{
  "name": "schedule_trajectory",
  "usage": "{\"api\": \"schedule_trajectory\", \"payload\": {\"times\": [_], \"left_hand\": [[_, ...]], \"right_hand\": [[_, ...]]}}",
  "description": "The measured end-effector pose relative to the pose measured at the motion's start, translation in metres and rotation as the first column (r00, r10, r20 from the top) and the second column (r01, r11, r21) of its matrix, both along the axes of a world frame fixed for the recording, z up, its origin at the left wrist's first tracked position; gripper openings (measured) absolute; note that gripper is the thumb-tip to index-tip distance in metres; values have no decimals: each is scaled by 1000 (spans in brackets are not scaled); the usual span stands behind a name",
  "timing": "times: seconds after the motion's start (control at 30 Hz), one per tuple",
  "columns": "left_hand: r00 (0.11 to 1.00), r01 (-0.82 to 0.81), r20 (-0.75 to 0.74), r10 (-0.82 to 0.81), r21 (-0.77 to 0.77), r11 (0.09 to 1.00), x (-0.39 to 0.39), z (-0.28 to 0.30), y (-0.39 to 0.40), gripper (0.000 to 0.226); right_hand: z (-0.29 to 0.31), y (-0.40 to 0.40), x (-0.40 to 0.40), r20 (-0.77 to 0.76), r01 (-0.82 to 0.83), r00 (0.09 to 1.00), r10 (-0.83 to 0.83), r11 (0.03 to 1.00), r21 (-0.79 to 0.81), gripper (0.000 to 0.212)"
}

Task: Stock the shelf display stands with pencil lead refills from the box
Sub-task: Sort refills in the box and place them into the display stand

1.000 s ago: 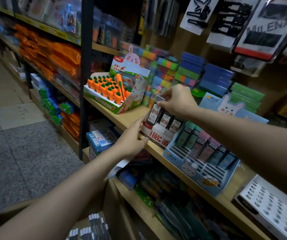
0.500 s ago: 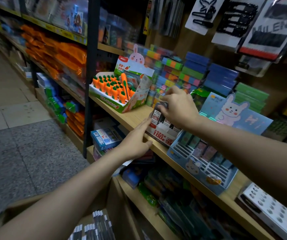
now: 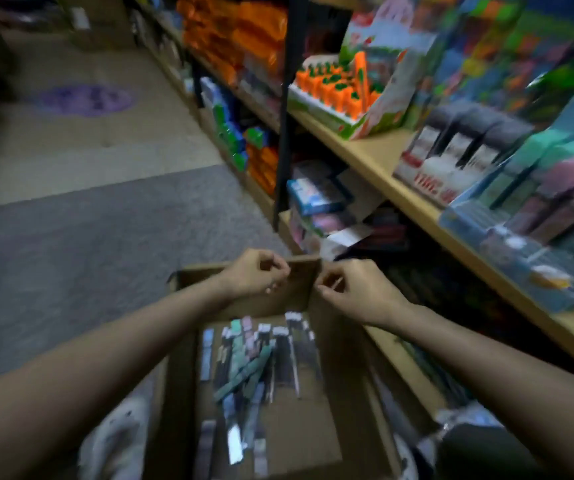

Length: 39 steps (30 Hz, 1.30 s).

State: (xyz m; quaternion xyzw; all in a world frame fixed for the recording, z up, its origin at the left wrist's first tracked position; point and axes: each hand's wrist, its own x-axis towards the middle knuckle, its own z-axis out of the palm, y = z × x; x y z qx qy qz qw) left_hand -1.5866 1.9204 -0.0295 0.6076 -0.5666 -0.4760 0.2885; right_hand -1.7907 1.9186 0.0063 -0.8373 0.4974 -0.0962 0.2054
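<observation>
The view is blurred. An open cardboard box (image 3: 179, 375) stands on the floor below me, with several slim pencil lead refill packs (image 3: 257, 358) loose inside. My left hand (image 3: 256, 273) and my right hand (image 3: 354, 289) hover side by side over the box's far wall. Both have curled fingers and nothing shows in either. On the wooden shelf (image 3: 375, 150) to the right sits the red-and-white refill display stand (image 3: 448, 164) with dark packs in it. Beside it is a blue tiered stand (image 3: 520, 244) holding pastel packs.
A carrot-themed display box (image 3: 341, 95) sits further along the shelf, behind a black upright post (image 3: 287, 109). Lower shelves hold packed stationery. Grey and beige floor tiles (image 3: 88, 220) stretch to the left. A light shoe (image 3: 116, 441) shows beside the box.
Both hands have left the red-and-white stand on the shelf and dropped down over the cardboard box. The camera has tilted down towards the floor.
</observation>
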Motion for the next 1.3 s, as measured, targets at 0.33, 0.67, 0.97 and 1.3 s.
{"api": "schedule_trajectory", "payload": {"times": [0.33,0.67,0.97,1.3], "left_hand": [[753,-652,200,627,348,673,10,-186,104,6],[808,-559,359,467,215,801,-7,-235,84,34],[781,-570,410,470,162,806,-8,-252,79,30],[598,-799,217,772,242,551,3,-253,84,25]], "right_hand": [[-167,22,45,-43,177,983,-178,871,458,17],[-261,13,61,-105,282,958,-266,812,510,37],[-281,-19,101,-88,259,966,-243,908,330,29],[-286,-25,133,-202,265,955,-217,932,250,43]]}}
